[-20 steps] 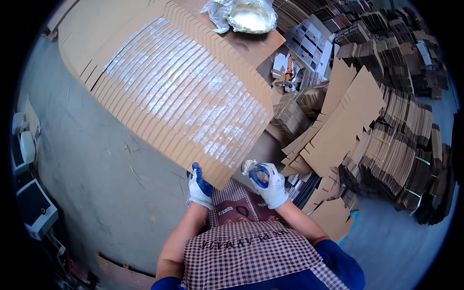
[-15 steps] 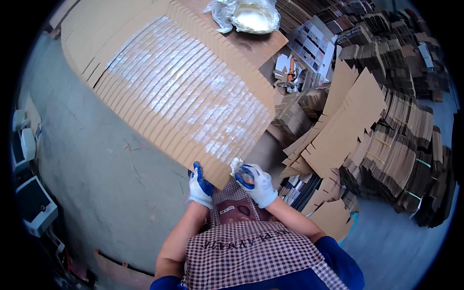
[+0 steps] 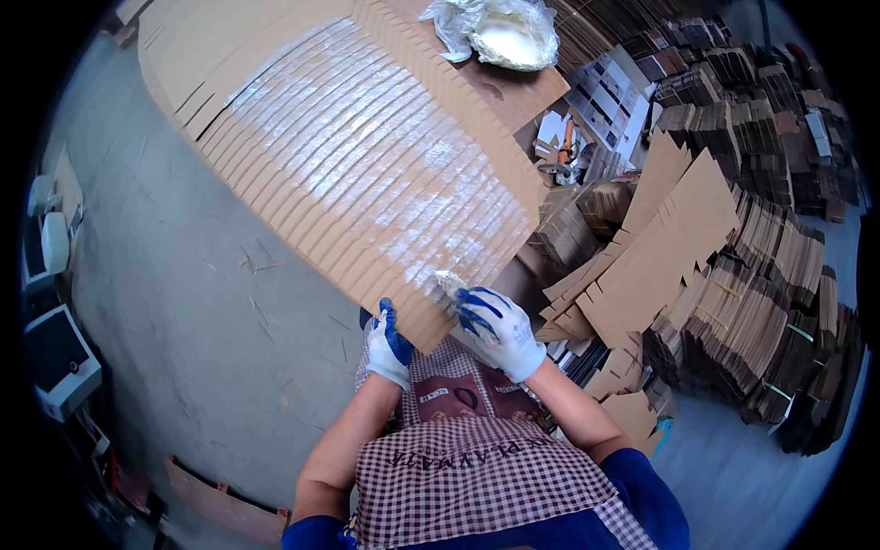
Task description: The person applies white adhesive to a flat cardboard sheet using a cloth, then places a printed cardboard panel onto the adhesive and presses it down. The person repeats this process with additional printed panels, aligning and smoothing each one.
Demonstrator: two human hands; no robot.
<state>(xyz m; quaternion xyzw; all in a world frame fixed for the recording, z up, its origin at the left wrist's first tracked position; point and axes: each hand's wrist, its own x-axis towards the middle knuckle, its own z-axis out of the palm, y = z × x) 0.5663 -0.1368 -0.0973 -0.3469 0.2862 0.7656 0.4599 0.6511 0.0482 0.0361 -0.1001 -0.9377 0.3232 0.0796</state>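
Overlapping brown cardboard sheets (image 3: 275,197) fan out in stepped rows in front of me, their exposed strips smeared with a wet, shiny white coating. My left hand (image 3: 390,346), in a white glove with a blue palm, grips the edge of the sheets at their nearest corner, thumb along the side. In my right hand (image 3: 495,328), gloved the same way, is a crumpled whitish wad (image 3: 447,282), pressed on the coated strips near that corner. The fingers close around the wad and partly hide it, so its exact kind is unclear.
Beyond the sheets, a plastic-lined bowl of white paste (image 3: 515,41) stands on a brown board (image 3: 513,92). To the right are an orange-handled tool (image 3: 566,142), loose cut cardboard (image 3: 655,247) and tied cardboard bundles (image 3: 733,302). White-framed equipment (image 3: 62,367) stands at the far left.
My right hand has brought the wad from beside the sheets' edge onto the coated strips. My left hand keeps its grip at the corner. The whole view has shifted slightly.
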